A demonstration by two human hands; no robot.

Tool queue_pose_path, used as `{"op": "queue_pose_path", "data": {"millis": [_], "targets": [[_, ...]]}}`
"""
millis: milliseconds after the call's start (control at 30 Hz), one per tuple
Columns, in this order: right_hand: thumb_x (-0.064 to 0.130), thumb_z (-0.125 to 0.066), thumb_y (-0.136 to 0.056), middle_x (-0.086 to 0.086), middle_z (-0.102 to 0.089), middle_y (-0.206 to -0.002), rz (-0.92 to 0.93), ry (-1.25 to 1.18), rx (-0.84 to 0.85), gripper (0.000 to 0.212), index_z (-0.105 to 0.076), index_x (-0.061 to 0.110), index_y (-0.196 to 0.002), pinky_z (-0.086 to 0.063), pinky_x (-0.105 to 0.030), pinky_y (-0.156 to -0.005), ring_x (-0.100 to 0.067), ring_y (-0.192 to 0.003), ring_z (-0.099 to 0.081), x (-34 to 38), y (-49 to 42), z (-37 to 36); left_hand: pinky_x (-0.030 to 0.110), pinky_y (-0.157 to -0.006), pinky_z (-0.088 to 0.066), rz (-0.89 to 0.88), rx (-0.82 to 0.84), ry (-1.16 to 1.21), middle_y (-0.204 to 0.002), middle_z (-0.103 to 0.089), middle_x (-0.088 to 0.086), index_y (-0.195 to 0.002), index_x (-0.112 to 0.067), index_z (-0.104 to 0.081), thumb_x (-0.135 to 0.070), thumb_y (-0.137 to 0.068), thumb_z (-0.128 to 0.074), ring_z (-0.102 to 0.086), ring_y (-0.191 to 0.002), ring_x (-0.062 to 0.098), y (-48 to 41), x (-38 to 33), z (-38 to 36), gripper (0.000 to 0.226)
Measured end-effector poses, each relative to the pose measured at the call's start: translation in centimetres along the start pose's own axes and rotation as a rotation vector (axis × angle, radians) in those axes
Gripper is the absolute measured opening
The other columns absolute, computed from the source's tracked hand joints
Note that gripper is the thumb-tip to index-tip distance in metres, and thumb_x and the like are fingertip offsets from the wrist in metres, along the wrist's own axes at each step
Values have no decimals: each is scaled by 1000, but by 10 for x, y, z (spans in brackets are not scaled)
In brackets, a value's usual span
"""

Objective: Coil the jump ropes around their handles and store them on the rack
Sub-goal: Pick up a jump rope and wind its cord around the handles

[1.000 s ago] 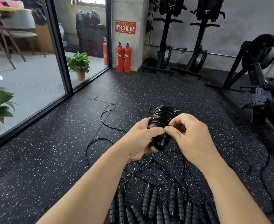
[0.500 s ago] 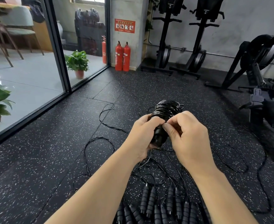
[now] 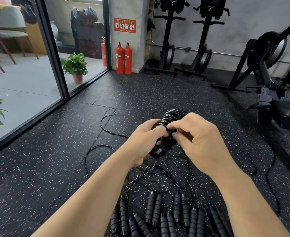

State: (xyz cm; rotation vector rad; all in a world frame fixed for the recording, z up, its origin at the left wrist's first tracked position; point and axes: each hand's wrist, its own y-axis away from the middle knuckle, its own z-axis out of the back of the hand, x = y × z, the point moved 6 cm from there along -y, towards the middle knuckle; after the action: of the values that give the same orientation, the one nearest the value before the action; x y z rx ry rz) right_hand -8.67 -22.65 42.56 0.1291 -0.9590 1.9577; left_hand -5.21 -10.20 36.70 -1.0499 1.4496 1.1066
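My left hand (image 3: 145,139) grips a black jump rope bundle (image 3: 172,117), the thin cord wound in many turns around its paired handles, butt end (image 3: 158,152) pointing toward me. My right hand (image 3: 199,141) pinches the cord at the bundle's near side, thumb and forefinger meeting my left thumb. Below my forearms, several more black ribbed handles (image 3: 153,209) lie side by side on the floor, their thin cords (image 3: 106,127) trailing in loose loops toward the glass wall and to the right.
Black speckled rubber floor (image 3: 47,159) all around. A glass partition (image 3: 55,53) runs along the left with potted plants (image 3: 75,65) behind it. Two red fire extinguishers (image 3: 123,58) stand by a pillar. Black gym machines (image 3: 267,65) stand at the back and right.
My right hand has shifted lower along the bundle, its thumb and forefinger closing on the cord nearer the butt end. The bundle has tilted slightly; my left hand keeps its grip.
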Motion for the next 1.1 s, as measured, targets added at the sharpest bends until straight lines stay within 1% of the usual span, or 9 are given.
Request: {"op": "queue_pose_path", "data": {"millis": [100, 167, 300, 533, 600, 667, 900, 1000, 1100], "targets": [[6, -67, -85, 13, -49, -85, 27, 91, 58, 20, -72, 23, -94, -47, -26, -65, -6, -75, -52, 3, 2, -1, 15, -42, -38, -1, 43, -22, -55, -58, -10, -110, -8, -61, -2, -91, -48, -51, -41, 5, 1, 0, -3, 23], [8, -65, -88, 9, -50, -85, 19, 120, 124, 16, -72, 21, -94, -48, -34, -66, -10, -75, -53, 1, 3, -5, 15, -42, -39, 6, 45, -54, -51, -55, -12, -111, -7, -61, -2, -92, -48, -50, -39, 4, 0, 4, -4, 24], [11, -62, -90, 5, -51, -83, 39, 147, 184, 16, -75, 17, -96, -49, -41, -64, -15, -72, -53, 0, 7, -9, 15, -45, -38, 42, 47, -67, -51, -56, -11, -101, -15, -62, -4, -91, -49, -49, -39, 3, -1, 9, -4, 19], [22, -51, -88, 8, -51, -81, 76, 177, 117, 22, -72, 16, -88, -50, -42, -56, -19, -65, -55, 6, 11, -9, 25, -58, -38, 152, 40, 134, -64, -62, -1, -87, -18, -60, -17, -87, -60, -56, -48, 11, -1, 19, -1, 1], [22, -50, -86, 9, -52, -82, 64, 162, 107, 22, -72, 17, -90, -51, -42, -57, -18, -67, -56, 4, 12, -7, 26, -60, -38, 148, 135, 117, -72, -63, 3, -88, -16, -61, -23, -66, -72, -56, -55, 14, 0, 19, -4, 26], [20, -52, -85, 11, -52, -83, 52, 147, 90, 22, -73, 17, -91, -51, -40, -59, -16, -68, -57, 0, 13, -5, 22, -53, -38, 143, 204, 38, -79, -62, 4, -96, -16, -62, -16, -49, -75, -54, -60, 15, 0, 19, -7, 48], [18, -54, -87, 15, -54, -85, 27, 118, 61, 22, -74, 18, -97, -50, -29, -60, -6, -67, -55, -6, 16, 3, 17, -38, -34, 144, 253, 23, -82, -60, 3, -107, -12, -61, 1, -69, -74, -52, -60, 12, 1, 17, -11, 42], [24, -67, -87, 17, -54, -89, -28, 40, 136, 20, -72, 22, -107, -48, -26, -64, -7, -69, -56, -10, 20, 3, 16, -37, -33, 153, 289, 72, -86, -57, 7, -113, -11, -58, -4, -61, -68, -51, -63, 14, 0, 17, -12, 54], [36, -73, -82, 15, -57, -88, -36, -9, 114, 24, -73, 24, -102, -48, -26, -67, -6, -76, -57, -12, 20, 4, 17, -39, -34, 162, 345, 89, -92, -55, 10, -113, -14, -57, -11, -49, -71, -51, -70, 17, 0, 18, -13, 66]]}}
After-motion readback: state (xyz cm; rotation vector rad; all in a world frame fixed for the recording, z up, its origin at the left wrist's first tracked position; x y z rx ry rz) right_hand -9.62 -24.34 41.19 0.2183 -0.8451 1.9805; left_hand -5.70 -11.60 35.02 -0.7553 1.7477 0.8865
